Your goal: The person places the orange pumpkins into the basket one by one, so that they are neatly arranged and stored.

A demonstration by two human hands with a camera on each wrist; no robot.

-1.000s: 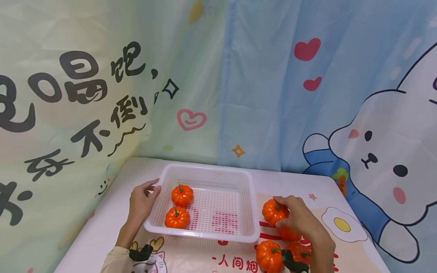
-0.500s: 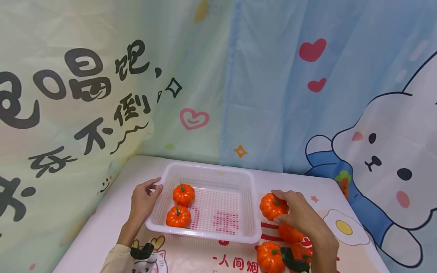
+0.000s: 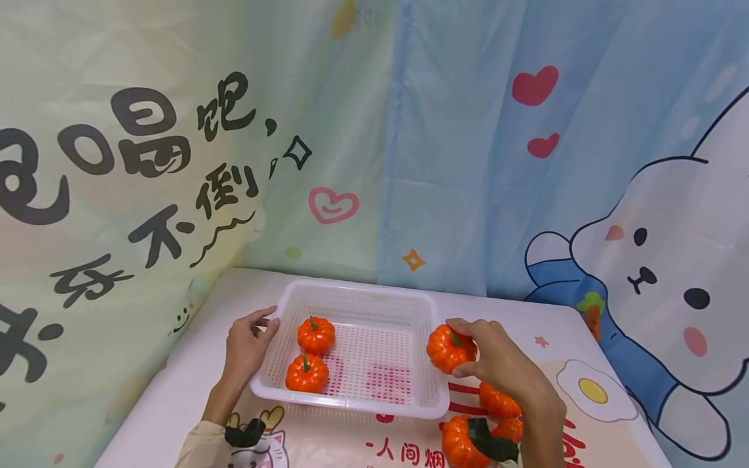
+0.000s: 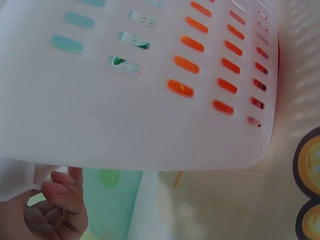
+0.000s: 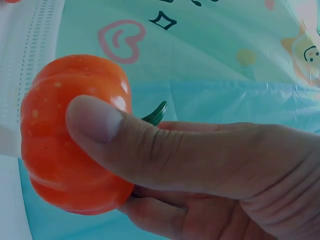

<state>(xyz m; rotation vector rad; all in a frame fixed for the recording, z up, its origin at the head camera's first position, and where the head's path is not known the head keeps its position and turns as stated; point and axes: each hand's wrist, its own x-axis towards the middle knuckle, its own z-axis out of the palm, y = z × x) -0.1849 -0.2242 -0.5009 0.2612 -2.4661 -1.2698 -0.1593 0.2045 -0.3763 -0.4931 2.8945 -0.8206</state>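
Pumpkin [image 3: 447,350] leftward, right fingers [image 5: 157,216] round it, left fingers [image 3: 259,315] round basket rim [image 3: 351,404]; lettering [image 3: 407,452] “人间烟”

Orange pumpkin [image 3: 448,350] in right fingers [image 3: 471,327]

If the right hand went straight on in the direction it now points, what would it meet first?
Leading with its held pumpkin, the right hand would probably meet the right rim of the white basket first; heights are unclear, so it may pass above.
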